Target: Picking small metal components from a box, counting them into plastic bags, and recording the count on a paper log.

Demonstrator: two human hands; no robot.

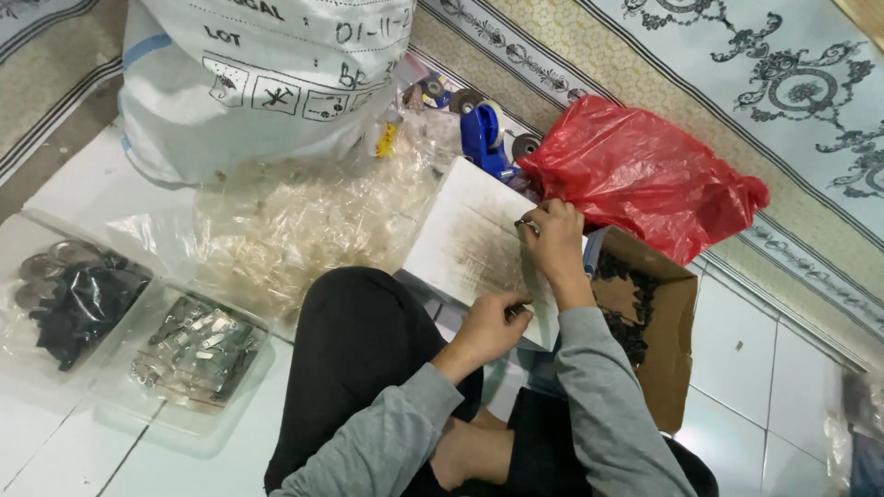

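White flat board (470, 241), scuffed and greyish on top, lies tilted across the person's lap and the edge of an open brown cardboard box (665, 340) that holds small dark pieces. The right hand (555, 241) rests at the board's far edge, fingers pinched shut on a small metal part (526, 223). The left hand (493, 324) sits at the board's near edge, curled closed around a small dark item that is too hidden to identify. Both arms wear grey sleeves. A crumpled red plastic bag (645, 170) lies just beyond the box. On the white tiled floor (764, 368) to the left sit a clear bag of black pieces (78, 299), a clear bag of silvery metal clips (198, 350), and a heap of small clear plastic parts (295, 221) below a large white sack (267, 74).
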